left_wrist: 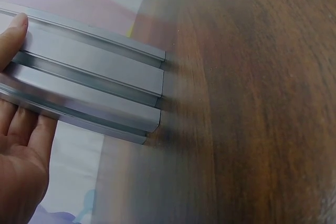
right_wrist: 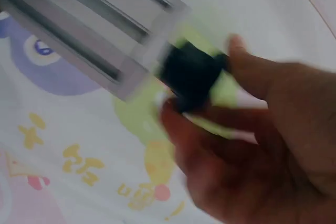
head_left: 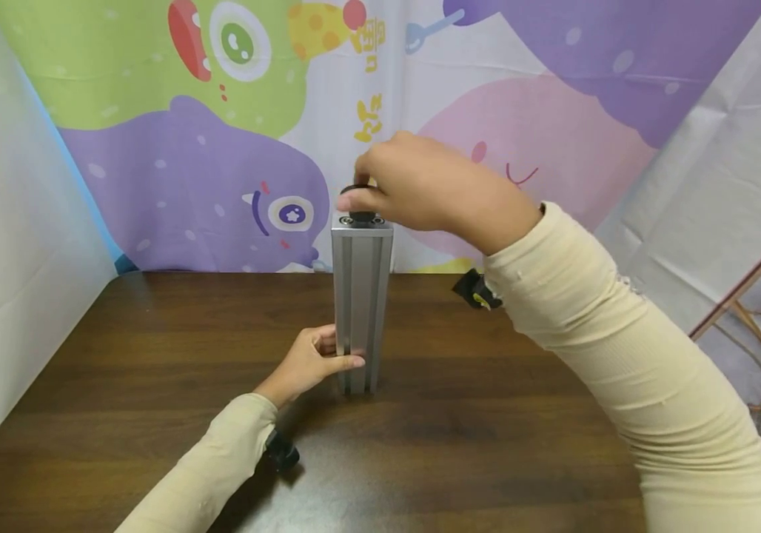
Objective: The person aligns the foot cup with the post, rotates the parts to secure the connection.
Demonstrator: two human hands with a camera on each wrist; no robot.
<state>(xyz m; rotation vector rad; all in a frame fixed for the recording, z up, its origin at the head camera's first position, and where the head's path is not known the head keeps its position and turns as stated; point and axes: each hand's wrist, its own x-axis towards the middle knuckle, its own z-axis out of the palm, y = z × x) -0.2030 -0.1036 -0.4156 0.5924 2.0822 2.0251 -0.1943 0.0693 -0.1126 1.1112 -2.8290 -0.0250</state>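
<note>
A silver aluminium profile (head_left: 362, 296) with long grooves stands upright on the table, its lower end right at the wood in the left wrist view. My left hand (head_left: 303, 366) grips it near the bottom, thumb across the front face and fingers behind the left side. On the top end sits a black knob (right_wrist: 191, 77), with small screws (head_left: 346, 220) beside it in the end plate. My right hand (head_left: 430, 181) reaches over from the right and pinches this knob between thumb and fingers. Blur softens the right hand and knob in the right wrist view.
The dark brown wooden table (head_left: 487, 444) lies under everything. Behind it hangs a cartoon-printed cloth (head_left: 254, 163), with white cloth on both sides. A black strapped wrist device (head_left: 282, 450) sits at my left wrist, and another (head_left: 475, 289) shows by the right cuff.
</note>
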